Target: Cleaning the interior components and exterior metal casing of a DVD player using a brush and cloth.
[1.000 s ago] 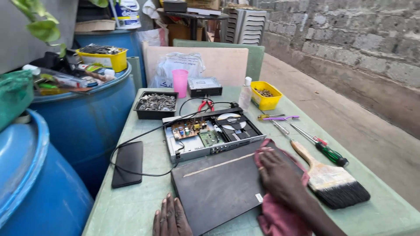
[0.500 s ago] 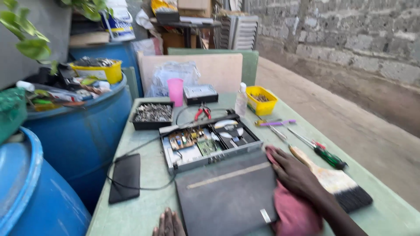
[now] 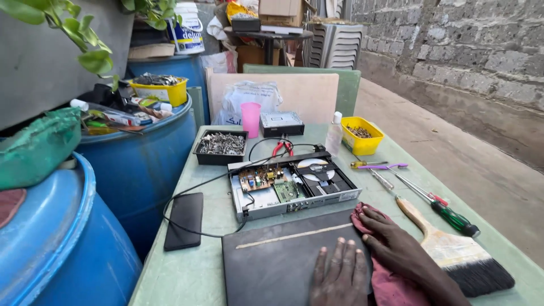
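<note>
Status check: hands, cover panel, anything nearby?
Left hand flat on dark cover panel. Right hand pressing red cloth. Paintbrush beside; opened player behind.

There is one view only, from the person's head. It looks forward and down over the green table (image 3: 198,272), near the opened disc player (image 3: 292,184), toward the stone wall behind it.

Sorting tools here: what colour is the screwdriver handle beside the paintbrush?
Green with a red collar, on the screwdriver; head view.
</note>
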